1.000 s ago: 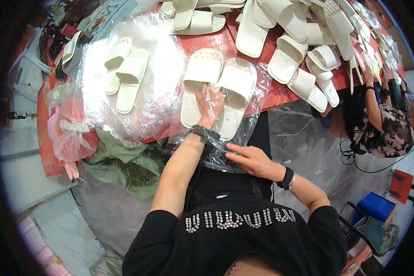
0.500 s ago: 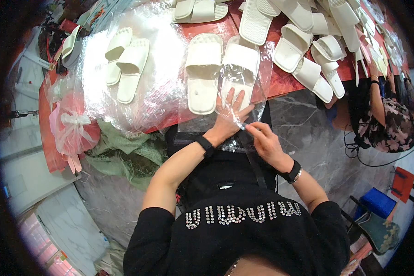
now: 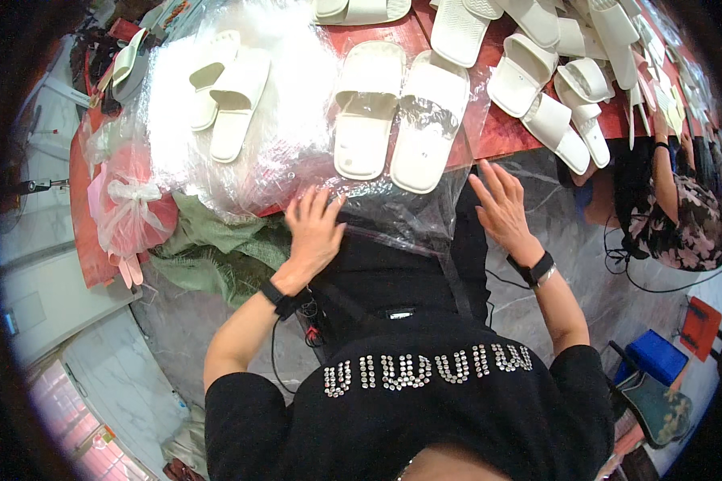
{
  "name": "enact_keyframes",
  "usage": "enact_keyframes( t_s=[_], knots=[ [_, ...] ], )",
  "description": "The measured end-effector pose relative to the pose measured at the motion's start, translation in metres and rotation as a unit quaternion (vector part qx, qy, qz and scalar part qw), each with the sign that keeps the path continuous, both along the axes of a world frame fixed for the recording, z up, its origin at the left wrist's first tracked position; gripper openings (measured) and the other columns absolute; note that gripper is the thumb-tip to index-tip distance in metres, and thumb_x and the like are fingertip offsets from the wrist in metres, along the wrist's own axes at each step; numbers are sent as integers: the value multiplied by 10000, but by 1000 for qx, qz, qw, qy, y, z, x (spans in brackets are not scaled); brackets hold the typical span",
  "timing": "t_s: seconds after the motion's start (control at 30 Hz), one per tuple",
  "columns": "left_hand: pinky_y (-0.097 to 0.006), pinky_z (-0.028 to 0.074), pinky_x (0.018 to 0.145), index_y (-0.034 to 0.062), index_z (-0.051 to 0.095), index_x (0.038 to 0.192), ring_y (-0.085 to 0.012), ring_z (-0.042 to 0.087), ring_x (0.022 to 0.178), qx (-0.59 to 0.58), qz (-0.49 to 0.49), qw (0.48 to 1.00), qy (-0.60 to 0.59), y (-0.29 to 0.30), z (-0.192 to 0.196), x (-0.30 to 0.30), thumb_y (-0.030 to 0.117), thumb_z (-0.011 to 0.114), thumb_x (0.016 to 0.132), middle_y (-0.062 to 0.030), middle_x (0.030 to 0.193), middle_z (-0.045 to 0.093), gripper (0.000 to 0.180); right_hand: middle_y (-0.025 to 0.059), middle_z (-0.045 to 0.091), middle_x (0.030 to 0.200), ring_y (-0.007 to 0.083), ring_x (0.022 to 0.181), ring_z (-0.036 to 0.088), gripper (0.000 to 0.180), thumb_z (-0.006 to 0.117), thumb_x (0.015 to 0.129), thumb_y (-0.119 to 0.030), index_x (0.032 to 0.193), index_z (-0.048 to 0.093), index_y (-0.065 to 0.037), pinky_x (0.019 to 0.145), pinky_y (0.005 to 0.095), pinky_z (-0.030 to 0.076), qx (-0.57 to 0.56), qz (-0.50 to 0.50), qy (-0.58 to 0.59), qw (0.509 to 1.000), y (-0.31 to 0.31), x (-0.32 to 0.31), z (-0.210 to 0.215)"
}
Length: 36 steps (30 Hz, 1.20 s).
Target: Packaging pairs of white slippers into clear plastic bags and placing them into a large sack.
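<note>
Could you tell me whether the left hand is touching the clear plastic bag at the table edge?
Touching: in the head view the left hand lies flat on the clear plastic bag, fingers spread over it.

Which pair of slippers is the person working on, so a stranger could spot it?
Start at the red table. At its near edge, above both hands, lies a white slipper pair inside a clear plastic bag. Other pairs lie farther away.
</note>
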<state>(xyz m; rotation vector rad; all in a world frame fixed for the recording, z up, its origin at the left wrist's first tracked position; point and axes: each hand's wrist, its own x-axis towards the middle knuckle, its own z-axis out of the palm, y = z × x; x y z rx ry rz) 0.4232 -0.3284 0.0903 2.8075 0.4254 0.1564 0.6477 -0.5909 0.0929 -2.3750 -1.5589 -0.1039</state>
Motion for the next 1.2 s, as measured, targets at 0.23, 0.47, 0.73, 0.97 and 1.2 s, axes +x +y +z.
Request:
enact_keyframes(
  t_s=[0.23, 0.47, 0.73, 0.97, 1.2],
  knots=[
    [-405, 357, 872, 94, 431, 1230, -315, 413, 1126, 93, -19, 990, -109, 55, 7, -25, -33, 551, 721, -130, 1231, 427, 538, 73, 382, 1330, 239, 1217, 354, 526, 601, 702, -55, 1200, 494, -189, 1003, 413, 247, 7, 70, -16, 997, 21, -15, -18],
    [-406, 283, 984, 213, 425, 1270, -256, 278, 1271, 108, -157, 979, -71, 83, -23, 6, 82, 622, 708, -71, 1363, 335, 610, 57, 490, 1218, 210, 1173, 425, 175, 598, 719, -92, 882, 539, -121, 1002, 402, 270, 49, 133, 28, 990, 29, -28, -27],
    [-396, 263, 1021, 189, 564, 1069, -209, 347, 1245, 45, -308, 949, -45, 57, -9, 20, 145, 593, 714, -46, 1282, 457, 359, 97, 513, 1201, 265, 1179, 434, 213, 572, 718, -39, 916, 498, -66, 994, 428, 319, 0, 130, 157, 979, 1, 20, -35],
    [-394, 240, 1047, 188, 538, 1095, -218, 339, 1254, 91, -332, 937, -58, 58, -23, 21, 133, 590, 735, -43, 1315, 422, 368, 35, 474, 1250, 242, 1164, 423, 280, 613, 756, -133, 1033, 571, -126, 972, 423, 322, -3, 189, 114, 975, 5, 4, -32],
    [-394, 437, 618, 20, 584, 753, -305, 593, 670, -314, 18, 949, 3, 50, -9, 51, 286, 458, 891, -143, 692, 602, 325, 57, 598, 776, 137, 750, 548, 296, 420, 933, -242, 828, 575, -13, 697, 272, 439, 140, -146, 511, 835, 28, -5, -32]
  ],
)
